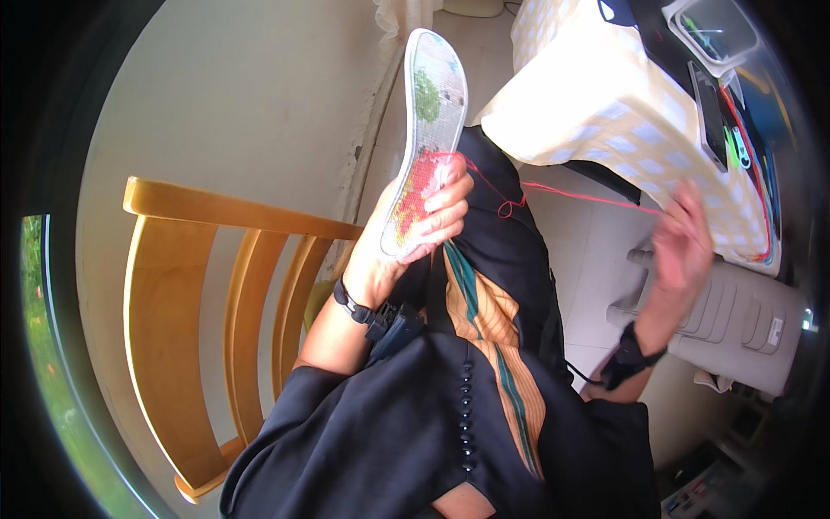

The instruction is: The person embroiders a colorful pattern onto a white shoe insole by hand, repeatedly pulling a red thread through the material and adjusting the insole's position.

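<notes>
My left hand [378, 251] grips the lower half of a shoe insole [437, 130], holding it upright with its stitched face towards me. The insole has a white edge, a green stitched patch near the top and red, pink and yellow stitching lower down. From the red part a red thread [579, 195] runs out to the right, with a small loop hanging over my dark-clad lap. Off to the right, my right hand [683, 242] is raised beside the tablecloth, its slightly blurred fingers pinching the far end of the thread. Whether a needle is there cannot be made out.
A wooden chair back [173, 337] stands on the left by a wall. At upper right, a checked cloth [588, 104] covers a table bearing a phone [707, 112], a plastic container [716, 33] and coloured threads. A beige moulded plastic seat [735, 320] is below my right hand.
</notes>
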The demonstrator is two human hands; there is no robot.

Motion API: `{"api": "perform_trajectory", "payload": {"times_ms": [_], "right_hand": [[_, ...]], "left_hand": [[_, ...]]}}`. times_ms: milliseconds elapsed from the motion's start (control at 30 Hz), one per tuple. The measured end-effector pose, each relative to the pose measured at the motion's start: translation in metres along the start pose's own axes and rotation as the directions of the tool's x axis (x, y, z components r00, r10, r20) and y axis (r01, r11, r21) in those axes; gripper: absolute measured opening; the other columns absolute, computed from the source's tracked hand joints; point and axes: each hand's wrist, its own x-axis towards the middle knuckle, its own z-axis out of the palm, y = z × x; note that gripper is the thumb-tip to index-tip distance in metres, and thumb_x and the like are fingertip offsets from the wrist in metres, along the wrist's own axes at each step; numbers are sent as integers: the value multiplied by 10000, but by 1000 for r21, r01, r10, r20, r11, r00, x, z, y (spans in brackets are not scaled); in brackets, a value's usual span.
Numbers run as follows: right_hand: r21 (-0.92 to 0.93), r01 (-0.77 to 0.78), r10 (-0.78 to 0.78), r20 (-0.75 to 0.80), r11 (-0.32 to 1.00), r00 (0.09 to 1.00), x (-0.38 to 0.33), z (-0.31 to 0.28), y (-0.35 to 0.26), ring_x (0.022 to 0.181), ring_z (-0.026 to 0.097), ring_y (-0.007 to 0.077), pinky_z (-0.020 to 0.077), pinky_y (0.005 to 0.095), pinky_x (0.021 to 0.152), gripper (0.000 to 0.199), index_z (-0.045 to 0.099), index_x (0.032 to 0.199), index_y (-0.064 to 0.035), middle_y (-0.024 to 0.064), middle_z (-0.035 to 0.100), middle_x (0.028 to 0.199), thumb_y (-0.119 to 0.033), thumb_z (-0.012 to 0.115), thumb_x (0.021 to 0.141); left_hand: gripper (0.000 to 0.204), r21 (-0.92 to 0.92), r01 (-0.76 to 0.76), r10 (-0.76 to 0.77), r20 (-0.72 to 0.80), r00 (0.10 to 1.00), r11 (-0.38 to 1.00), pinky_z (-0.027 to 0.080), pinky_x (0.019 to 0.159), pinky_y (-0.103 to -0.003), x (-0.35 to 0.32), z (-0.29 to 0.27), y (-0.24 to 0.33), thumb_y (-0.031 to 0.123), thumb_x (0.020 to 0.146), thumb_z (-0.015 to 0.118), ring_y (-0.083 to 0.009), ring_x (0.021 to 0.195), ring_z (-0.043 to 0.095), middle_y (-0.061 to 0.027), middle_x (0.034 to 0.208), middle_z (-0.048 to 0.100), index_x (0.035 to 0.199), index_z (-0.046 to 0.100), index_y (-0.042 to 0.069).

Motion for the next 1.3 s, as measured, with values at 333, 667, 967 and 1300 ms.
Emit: {"api": "perform_trajectory", "payload": {"times_ms": [333,667,967,1300], "right_hand": [[-192,381,-422,-530,904,735,-65,-87,-136,730,490,190,513,384,855,323,354,1229,101,140,487,886,84,363,906],[-341,302,-436,-447,890,781,-90,-184,-168,761,464,151,367,439,1044,341,327,1256,113,67,433,808,10,383,935],[-633,178,-570,-494,754,656,-107,-229,-181,607,395,111,405,422,1017,323,373,1190,130,150,542,922,26,459,897],[-996,-84,-802,-29,-26,597,-73,-231,-122,684,556,117,570,350,699,209,529,1048,41,102,572,845,-108,523,901]], "left_hand": [[192,65,-246,242,63,968,967,315,374,-220,-15,-12,34,176,970,334,-98,397,341,-19,606,347,841,373,40],[169,-62,-268,271,48,961,961,310,352,-234,-16,-15,37,158,936,421,-129,369,382,-35,588,369,827,390,32],[170,-8,-301,301,3,954,954,301,367,-224,-19,-17,40,175,932,454,-114,379,374,-25,594,363,862,421,24],[228,-239,-184,224,153,963,954,302,378,-256,-16,-8,30,250,946,413,-119,399,353,-17,593,365,865,389,38]]}}
